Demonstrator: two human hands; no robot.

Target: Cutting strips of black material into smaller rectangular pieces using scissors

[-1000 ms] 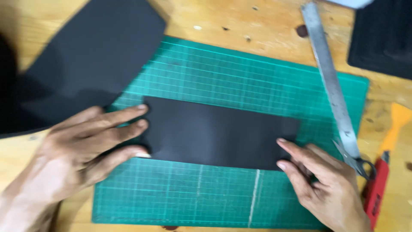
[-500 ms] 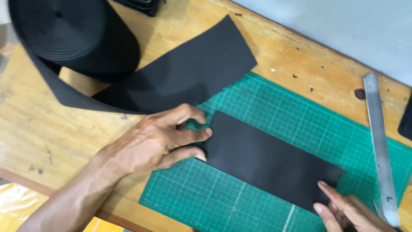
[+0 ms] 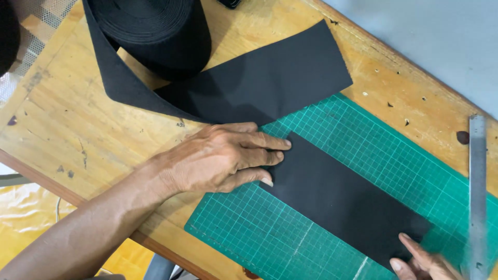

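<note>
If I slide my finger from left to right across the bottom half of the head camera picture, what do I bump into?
Left hand → cut black strip on the green cutting mat → right hand → metal ruler.

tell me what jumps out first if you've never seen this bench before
First, the black strip lying flat on the green cutting mat, with the left hand pressed on its near end and the right hand touching its far corner at the bottom edge. Behind them, a big roll of black webbing sits on the wooden table, and a metal ruler lies at the right.
</note>
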